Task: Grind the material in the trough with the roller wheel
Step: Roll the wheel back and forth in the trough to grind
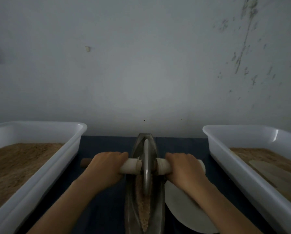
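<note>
Metal roller wheel (pixel 146 168) upright in the long trough (pixel 160 215), gripped at both handle ends.

Probably heavy and rigid, rim smooth and narrow, so best held by the white-wrapped axle (pixel 132 166) on either side of the disc, never by the rim. Left hand (pixel 106 168) curled round the left grip, right hand (pixel 183 168) curled round the right grip, knuckles up, both forearms reaching in from the near edge, roughly symmetrical. Wheel seated about mid-trough, trough running near to far on dark cloth (pixel 99 208) between two white tubs. Tan crumbly material (pixel 142 210) lying along the groove on the near side of the wheel; loose and light, likely to creep up the walls under pressure. White plate (pixel 183 210) just right of the trough, under the right forearm.
</note>
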A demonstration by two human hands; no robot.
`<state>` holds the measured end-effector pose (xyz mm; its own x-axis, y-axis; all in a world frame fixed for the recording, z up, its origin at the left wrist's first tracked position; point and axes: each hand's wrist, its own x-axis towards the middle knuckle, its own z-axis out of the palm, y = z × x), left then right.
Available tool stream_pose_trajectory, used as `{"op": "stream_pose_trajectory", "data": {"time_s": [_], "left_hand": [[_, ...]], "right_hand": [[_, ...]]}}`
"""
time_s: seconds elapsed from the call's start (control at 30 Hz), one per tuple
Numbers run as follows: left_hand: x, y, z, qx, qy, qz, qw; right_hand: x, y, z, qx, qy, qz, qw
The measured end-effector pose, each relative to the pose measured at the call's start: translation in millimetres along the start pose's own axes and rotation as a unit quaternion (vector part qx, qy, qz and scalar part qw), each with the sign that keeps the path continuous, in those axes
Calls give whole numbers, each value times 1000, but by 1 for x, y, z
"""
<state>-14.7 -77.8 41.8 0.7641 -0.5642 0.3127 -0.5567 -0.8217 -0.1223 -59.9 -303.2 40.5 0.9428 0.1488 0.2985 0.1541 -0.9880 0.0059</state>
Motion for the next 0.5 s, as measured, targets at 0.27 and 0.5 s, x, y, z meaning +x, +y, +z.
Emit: {"op": "stream_pose_trajectory", "data": {"time_s": [0.27,0.5], "left_hand": [[-9,7,-27,6,-139,40,990],[-4,8,-20,3,-75,29,997]], "right_hand": [[-23,-4,-34,-4,-184,-30,982],[-16,0,-24,14,-171,-8,985]]}}
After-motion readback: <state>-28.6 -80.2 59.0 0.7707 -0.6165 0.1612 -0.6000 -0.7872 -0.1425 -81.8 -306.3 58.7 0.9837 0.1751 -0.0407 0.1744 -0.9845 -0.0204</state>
